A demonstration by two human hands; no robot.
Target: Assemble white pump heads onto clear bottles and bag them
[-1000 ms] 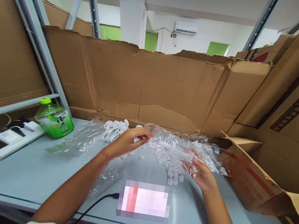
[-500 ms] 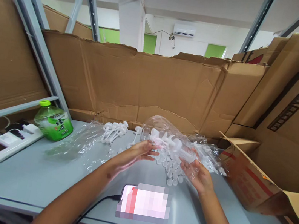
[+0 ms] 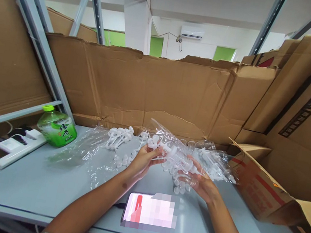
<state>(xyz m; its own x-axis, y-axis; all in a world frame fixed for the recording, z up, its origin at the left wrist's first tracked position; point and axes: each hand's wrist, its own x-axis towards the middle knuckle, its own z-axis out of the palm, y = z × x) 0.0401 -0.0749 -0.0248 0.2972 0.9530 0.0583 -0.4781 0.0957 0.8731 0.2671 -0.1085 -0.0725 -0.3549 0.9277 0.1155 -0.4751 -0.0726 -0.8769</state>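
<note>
Between my two hands lies a clear plastic bag [image 3: 167,132] with a clear ridged barrel [image 3: 181,161] and white parts [image 3: 154,142], much like a large syringe. My left hand [image 3: 144,161] pinches the white-part end, thumb on top. At the other end my right hand [image 3: 203,185] has its fingers around the barrel end, through the film. Below and behind them, small round white caps [image 3: 181,188] are strewn on the table. White long-stemmed pieces with round heads [image 3: 119,136] lie in a pile to the left of my hands.
A phone [image 3: 146,209] with a blurred screen lies in front on the grey table [image 3: 71,194]. Loose film [image 3: 84,148], a green bottle [image 3: 57,128] and a power strip [image 3: 18,149] are on the left. An open carton [image 3: 259,189] stands right, beside more bagged parts [image 3: 216,162]. Cardboard walls [image 3: 160,85] the back.
My left hand has shifted slightly left and turned, its thumb now over the white parts. The bag has tipped and sunk a little, and my right hand has moved slightly lower.
</note>
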